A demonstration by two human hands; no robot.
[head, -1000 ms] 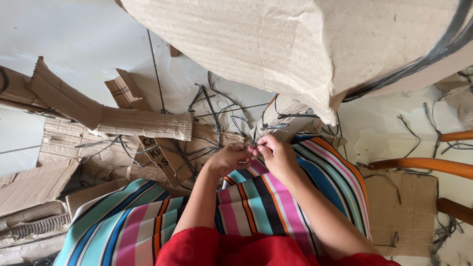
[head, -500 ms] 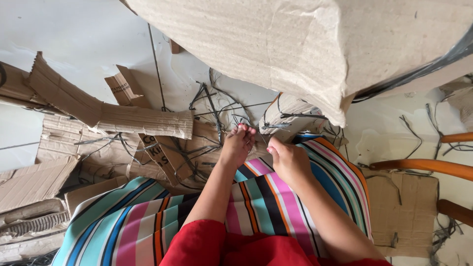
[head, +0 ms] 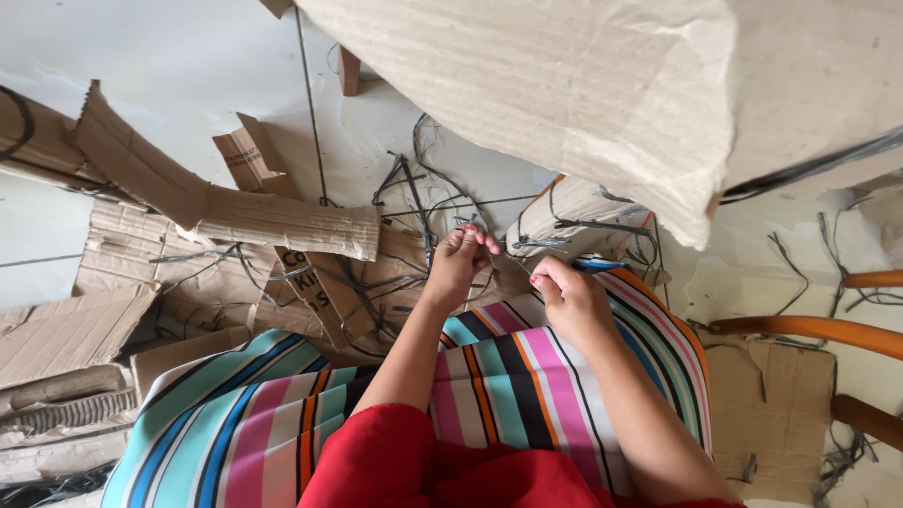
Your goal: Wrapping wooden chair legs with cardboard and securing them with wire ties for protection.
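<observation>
The thin dark wire [head: 508, 256] now stretches between hands that have drawn apart since a moment ago, above the striped cloth [head: 489, 386]. Its ends are too fine to trace among the cardboard scraps [head: 282, 221] on the floor. The left hand [head: 461, 263] and right hand [head: 569, 296] each pinch it, fingers closed.

Two hands [head: 513, 277] – one striped cloth [head: 527, 395], one big cardboard sheet [head: 564, 85] (wires beyond counting)
</observation>
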